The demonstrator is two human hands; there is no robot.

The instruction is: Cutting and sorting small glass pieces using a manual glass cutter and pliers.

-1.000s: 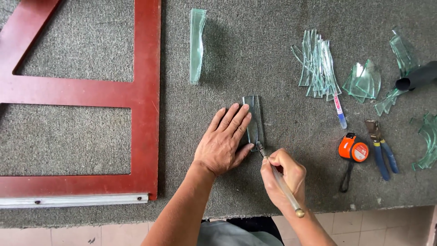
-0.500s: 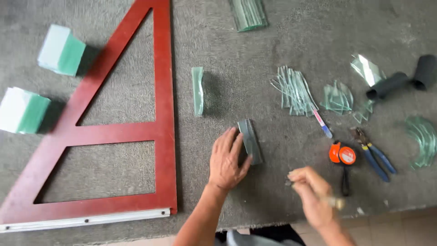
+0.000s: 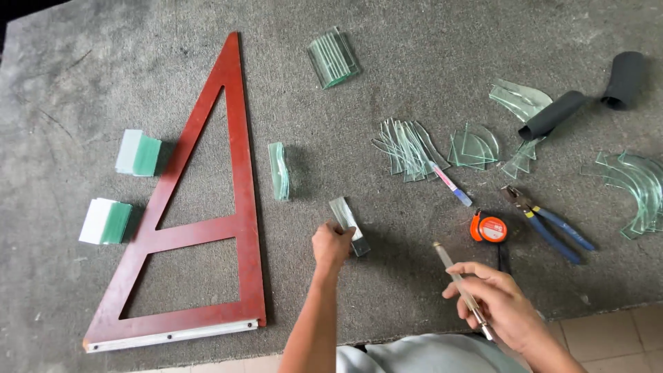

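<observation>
My left hand [image 3: 332,246] is closed around the near end of a small stack of narrow glass strips [image 3: 344,214] that lies on the grey carpeted table [image 3: 387,290]. Off to the right, my right hand [image 3: 503,305] grips a glass cutter [image 3: 456,276] like a pen, its tip pointing up and left, lifted away from the strips. A second stack of glass strips [image 3: 278,170] stands on edge just left of the held one.
A red wooden triangular square [image 3: 228,228] lies at left, with two glass block stacks [image 3: 138,153] [image 3: 105,222] beyond it. At right are fanned glass offcuts [image 3: 407,148], curved glass pieces [image 3: 639,186], an orange tape measure [image 3: 489,228], blue-handled pliers [image 3: 545,224], a marker [image 3: 452,184] and black tubes [image 3: 556,114]. Another glass stack [image 3: 333,59] sits at the back.
My left hand went from lying flat beside the strips to gripping their near end. My right hand drew the cutter off the glass to the right. The view pulled back and widened.
</observation>
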